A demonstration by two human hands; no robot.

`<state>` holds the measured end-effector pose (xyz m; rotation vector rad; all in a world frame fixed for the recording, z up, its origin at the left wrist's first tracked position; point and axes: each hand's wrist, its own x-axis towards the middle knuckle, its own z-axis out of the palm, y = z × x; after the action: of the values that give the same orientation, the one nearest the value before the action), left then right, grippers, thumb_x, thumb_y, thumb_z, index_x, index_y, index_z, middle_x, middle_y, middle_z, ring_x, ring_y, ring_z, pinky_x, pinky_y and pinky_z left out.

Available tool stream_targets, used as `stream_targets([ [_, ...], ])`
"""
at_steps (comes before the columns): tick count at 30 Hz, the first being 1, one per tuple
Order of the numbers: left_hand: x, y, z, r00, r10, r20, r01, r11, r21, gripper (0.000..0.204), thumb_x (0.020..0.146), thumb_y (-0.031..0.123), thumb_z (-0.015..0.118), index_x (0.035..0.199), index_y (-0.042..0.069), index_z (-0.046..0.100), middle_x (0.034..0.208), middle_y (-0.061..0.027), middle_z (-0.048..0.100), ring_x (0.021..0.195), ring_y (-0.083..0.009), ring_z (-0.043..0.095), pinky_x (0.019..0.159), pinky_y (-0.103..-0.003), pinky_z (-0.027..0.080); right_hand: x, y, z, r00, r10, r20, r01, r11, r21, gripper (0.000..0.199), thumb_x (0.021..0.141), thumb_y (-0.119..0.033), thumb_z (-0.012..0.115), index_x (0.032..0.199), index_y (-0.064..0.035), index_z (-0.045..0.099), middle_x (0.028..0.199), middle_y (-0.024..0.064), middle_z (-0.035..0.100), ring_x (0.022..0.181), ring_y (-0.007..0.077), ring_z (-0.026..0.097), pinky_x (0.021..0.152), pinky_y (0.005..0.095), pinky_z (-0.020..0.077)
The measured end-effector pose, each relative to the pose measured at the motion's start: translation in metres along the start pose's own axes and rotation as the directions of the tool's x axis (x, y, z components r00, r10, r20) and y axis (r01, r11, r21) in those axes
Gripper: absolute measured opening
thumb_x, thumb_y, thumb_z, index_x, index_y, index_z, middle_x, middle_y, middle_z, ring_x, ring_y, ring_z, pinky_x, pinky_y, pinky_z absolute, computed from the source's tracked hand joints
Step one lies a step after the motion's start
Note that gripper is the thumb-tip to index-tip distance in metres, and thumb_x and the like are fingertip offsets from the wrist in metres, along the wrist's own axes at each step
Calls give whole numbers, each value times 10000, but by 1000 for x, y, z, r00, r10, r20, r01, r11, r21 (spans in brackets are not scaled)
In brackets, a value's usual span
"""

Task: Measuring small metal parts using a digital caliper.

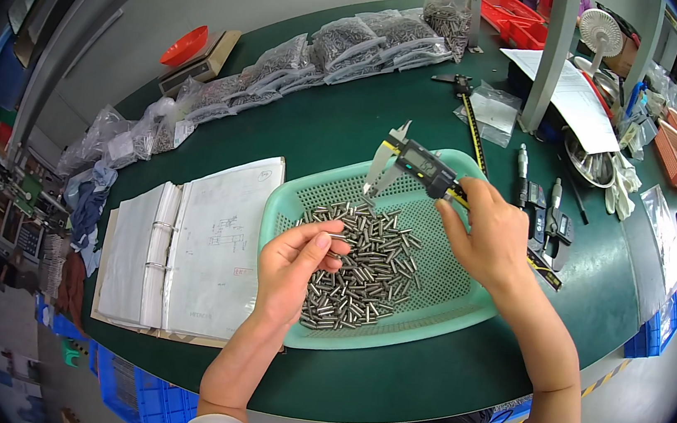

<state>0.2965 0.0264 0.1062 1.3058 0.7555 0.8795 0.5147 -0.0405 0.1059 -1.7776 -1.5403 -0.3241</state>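
Observation:
A green perforated basket (446, 303) lies on the table, with a heap of small metal pins (367, 256) in its left and middle part. Over the heap, my left hand (299, 261) pinches one metal pin (337, 236) between thumb and fingertips. My right hand (486, 233) grips a digital caliper (427, 167) by its body and beam, above the basket's far right part. Its jaws point to the left and stand apart from the pin. The right palm hides part of the beam.
An open ring binder (218, 240) lies left of the basket. Bags of metal parts (345, 45) line the table's back edge, near a scale (201, 62) with a red tray. A second caliper (471, 114), micrometers (523, 170), a metal post (551, 64) and a bowl (590, 161) stand on the right.

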Motion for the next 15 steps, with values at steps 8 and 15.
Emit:
stream_targets([
  [8, 0, -4, -3, 998, -16, 53, 20, 997, -77, 229, 876, 137, 491, 1015, -32, 558, 816, -97, 611, 690, -109, 554, 640, -230, 468, -2, -5, -1, 988, -154, -8, 154, 979, 136, 279, 670, -244, 688, 797, -38, 550, 635, 68, 556, 465, 227, 534, 400, 323, 396],
  [15, -1, -2, 0, 998, -19, 67, 23, 999, -47, 215, 875, 136, 488, 994, -34, 545, 808, -89, 598, 679, -115, 550, 633, -242, 469, -2, -1, -1, 986, -168, 3, 166, 976, 139, 283, 651, -260, 702, 772, -50, 557, 600, 62, 547, 443, 219, 520, 387, 315, 379],
])
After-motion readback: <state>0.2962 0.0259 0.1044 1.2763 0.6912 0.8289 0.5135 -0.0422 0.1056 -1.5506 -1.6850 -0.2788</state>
